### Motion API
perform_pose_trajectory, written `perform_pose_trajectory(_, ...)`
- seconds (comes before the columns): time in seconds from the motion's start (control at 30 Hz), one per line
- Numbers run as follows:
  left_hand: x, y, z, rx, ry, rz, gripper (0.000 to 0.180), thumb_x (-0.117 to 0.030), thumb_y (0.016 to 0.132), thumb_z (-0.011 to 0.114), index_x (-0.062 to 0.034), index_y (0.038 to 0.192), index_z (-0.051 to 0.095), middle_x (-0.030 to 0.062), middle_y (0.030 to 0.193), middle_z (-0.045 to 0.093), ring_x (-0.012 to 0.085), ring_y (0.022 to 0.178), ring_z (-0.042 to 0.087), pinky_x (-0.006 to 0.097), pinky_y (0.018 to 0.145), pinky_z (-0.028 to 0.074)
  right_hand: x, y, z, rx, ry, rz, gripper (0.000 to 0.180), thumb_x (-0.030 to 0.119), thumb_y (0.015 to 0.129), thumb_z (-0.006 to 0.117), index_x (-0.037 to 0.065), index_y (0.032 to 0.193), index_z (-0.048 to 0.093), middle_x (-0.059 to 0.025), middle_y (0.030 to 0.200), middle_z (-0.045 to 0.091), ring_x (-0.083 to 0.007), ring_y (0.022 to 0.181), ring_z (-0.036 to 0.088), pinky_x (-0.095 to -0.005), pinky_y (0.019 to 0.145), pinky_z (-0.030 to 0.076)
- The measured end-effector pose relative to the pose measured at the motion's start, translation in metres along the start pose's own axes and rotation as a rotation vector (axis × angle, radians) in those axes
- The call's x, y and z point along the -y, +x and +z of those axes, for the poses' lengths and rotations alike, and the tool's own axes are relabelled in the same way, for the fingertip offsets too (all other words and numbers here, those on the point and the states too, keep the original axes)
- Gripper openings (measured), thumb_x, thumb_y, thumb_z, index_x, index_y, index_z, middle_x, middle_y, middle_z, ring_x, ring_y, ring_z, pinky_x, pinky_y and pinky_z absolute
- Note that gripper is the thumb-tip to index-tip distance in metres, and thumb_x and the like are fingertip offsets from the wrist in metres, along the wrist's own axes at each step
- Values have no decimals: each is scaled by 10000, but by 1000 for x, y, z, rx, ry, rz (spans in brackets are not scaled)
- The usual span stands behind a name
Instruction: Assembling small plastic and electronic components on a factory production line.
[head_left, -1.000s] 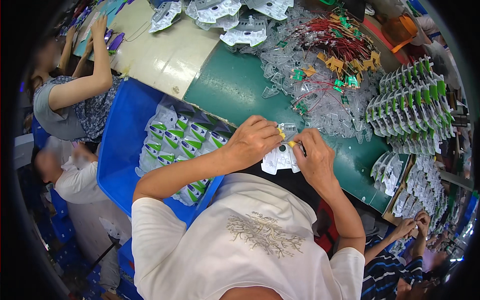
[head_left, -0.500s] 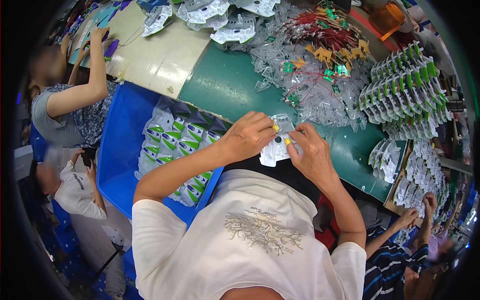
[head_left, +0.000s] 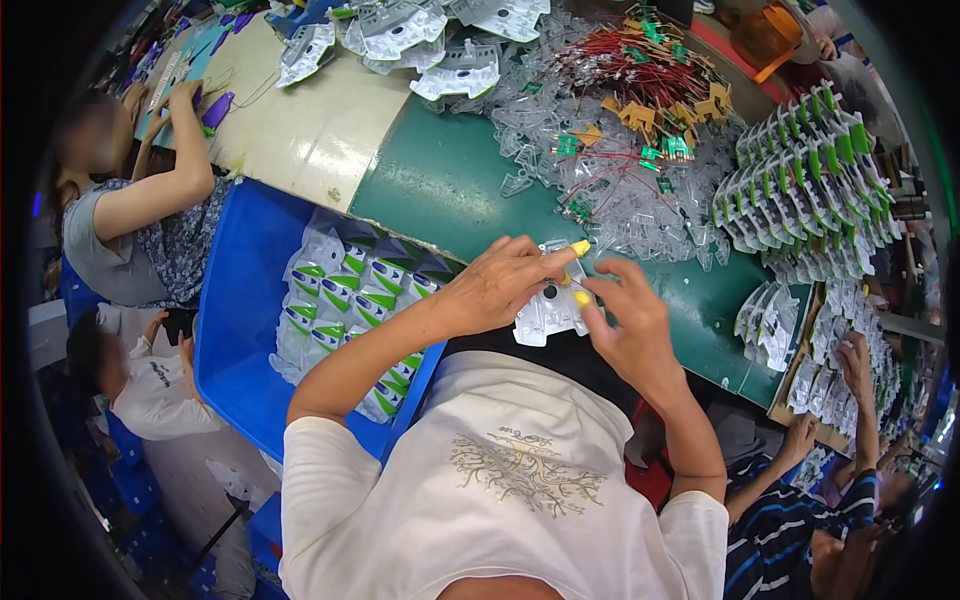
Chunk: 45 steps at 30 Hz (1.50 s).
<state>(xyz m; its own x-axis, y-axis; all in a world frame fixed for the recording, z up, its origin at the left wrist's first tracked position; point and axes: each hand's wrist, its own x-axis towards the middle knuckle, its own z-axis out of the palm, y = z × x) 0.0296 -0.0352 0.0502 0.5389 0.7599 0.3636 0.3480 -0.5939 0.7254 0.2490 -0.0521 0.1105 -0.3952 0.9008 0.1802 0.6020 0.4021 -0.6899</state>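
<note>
A pale grey-white plastic housing [head_left: 545, 320] with a dark round hole lies at the table's near edge, in front of my body. My left hand [head_left: 500, 283] is closed on its upper left part; the index finger, capped in yellow, points out across the top. At the housing's right side is my right hand [head_left: 632, 315], thumb and index finger drawn together, with a yellow cap on the thumb. What they pinch is too small to make out. Just beyond my hands spreads a heap of clear plastic pieces [head_left: 665, 225].
Left of me a blue bin [head_left: 235, 340] holds rows of white-and-green housings [head_left: 330, 290]. Red wires with green boards [head_left: 630, 65] top the clear heap. Stacked green-edged housings [head_left: 810, 180] stand right. More grey housings [head_left: 395, 30] lie far off. Other people work at both sides.
My left index finger has stretched out over the top of the housing. My right hand has shifted slightly down, and its fingers have changed position. The housing has moved a little nearer me.
</note>
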Motion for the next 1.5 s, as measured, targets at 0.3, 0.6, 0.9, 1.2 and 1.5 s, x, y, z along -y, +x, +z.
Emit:
perform_pose_trajectory(0.3, -6, -4, 0, -25, -8, -47, 682, 31, 842, 644, -72, 1476, 415, 28, 1049, 718, 265, 923, 552, 389, 875, 433, 11, -26, 6, -17, -2, -127, 239, -64, 791, 675, -1, 1018, 714, -119, 941, 687, -235, 780, 690, -323, 661, 543)
perform_pose_trajectory(0.6, -3, -7, -1, -28, -60, -56, 632, 35, 862, 609, -58, 1461, 428, 49, 1086, 713, 273, 936, 547, 402, 888, 420, 6, -35, 28, -72, -44, -110, 366, -7, 661, 732, 30, 1024, 704, -111, 1050, 637, -202, 692, 641, -313, 598, 515)
perform_pose_trajectory(0.9, -3, 7, 2, 21, -126, -126, 643, 86, 851, 532, -46, 1472, 431, 78, 1090, 711, 299, 963, 548, 417, 916, 411, -29, -53, 35, -227, 168, 300, 266, -13, 851, 662, 31, 1099, 577, -105, 718, 654, -211, 580, 662, -335, 513, 509)
perform_pose_trajectory(1.2, -31, 22, -12, -215, -63, -146, 315, 86, 826, 660, 24, 1135, 652, 138, 994, 691, 258, 814, 615, 337, 735, 505, -38, -111, -43, -647, 237, 404, 184, -58, 871, 618, 23, 1033, 586, -11, 769, 636, -36, 673, 601, -204, 573, 475)
perform_pose_trajectory(1.5, -34, 32, 27, 0, -109, -111, 254, 44, 815, 703, 29, 1067, 677, 174, 1037, 693, 341, 923, 655, 400, 791, 526, -122, -146, -143, -1145, 232, 524, 136, -23, 936, 570, 13, 1065, 544, -2, 707, 556, -46, 505, 468, -192, 436, 360)
